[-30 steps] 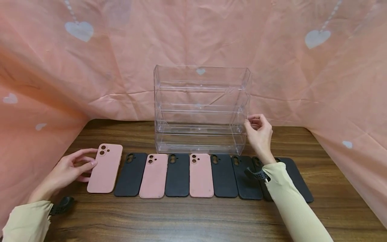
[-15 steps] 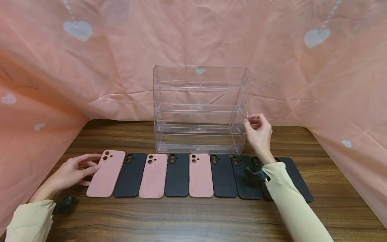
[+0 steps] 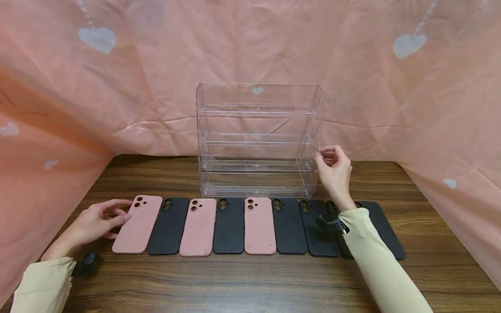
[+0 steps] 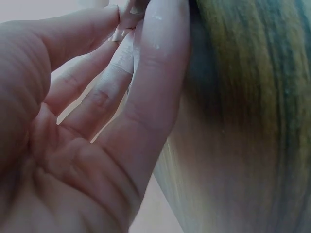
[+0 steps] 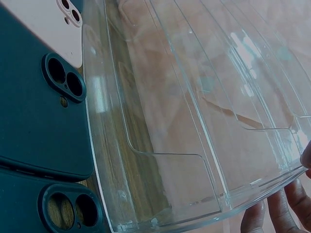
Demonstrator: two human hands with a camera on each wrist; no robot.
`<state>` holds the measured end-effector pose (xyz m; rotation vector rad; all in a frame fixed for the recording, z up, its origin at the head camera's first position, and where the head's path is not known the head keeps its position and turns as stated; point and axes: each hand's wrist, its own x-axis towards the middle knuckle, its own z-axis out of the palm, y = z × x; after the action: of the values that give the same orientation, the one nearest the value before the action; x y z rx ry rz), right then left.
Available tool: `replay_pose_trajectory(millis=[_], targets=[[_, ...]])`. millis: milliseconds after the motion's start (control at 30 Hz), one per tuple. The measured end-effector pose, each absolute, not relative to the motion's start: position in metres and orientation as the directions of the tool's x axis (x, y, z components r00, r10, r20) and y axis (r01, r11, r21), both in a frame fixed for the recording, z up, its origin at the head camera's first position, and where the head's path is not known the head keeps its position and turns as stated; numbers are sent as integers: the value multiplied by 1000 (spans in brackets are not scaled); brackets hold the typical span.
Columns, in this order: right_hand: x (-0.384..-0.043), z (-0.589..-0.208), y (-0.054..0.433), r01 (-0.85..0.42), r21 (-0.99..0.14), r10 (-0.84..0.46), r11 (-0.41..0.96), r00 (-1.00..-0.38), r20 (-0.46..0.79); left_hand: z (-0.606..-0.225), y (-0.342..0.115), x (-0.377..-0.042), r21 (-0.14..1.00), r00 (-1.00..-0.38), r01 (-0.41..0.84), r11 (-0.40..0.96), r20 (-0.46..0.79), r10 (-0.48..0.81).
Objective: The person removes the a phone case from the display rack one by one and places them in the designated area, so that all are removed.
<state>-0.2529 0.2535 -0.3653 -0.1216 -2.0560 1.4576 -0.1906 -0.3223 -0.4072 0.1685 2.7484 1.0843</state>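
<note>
At the left end of a row of phone cases, my left hand (image 3: 94, 224) pinches a pink phone case (image 3: 138, 230) by its left edge, thumb on its back. The case lies flat on the table, slightly slanted, beside a black phone case (image 3: 168, 228). In the left wrist view the thumb and fingers meet at the case edge, mostly hidden. My right hand (image 3: 335, 176) grips the right side wall of a clear tiered plastic rack (image 3: 258, 112). Fingers (image 5: 279, 211) sit outside that wall in the right wrist view, the thumb on the other side.
Two more pink cases (image 3: 198, 228) (image 3: 260, 228) and several black cases (image 3: 291, 228) lie side by side along the rack's front. My right sleeve (image 3: 377, 252) crosses over the rightmost ones. Pink cloth (image 3: 164, 87) with white hearts surrounds the wooden table (image 3: 242, 282).
The left hand has brought the pink case down and slightly right, into line with the row; it barely moves in the last half second. The right hand keeps its hold on the rack.
</note>
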Motion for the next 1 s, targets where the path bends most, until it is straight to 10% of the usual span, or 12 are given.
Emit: replay_pose_trajectory(millis=[633, 1000], targets=[[-255, -366, 254, -246, -881, 383, 404, -829, 407, -401, -323, -194, 600, -979, 113, 792, -67, 191], [-244, -366, 262, -251, -842, 310, 478, -848, 429, -377, -283, -198, 479, -966, 248, 842, 190, 176]])
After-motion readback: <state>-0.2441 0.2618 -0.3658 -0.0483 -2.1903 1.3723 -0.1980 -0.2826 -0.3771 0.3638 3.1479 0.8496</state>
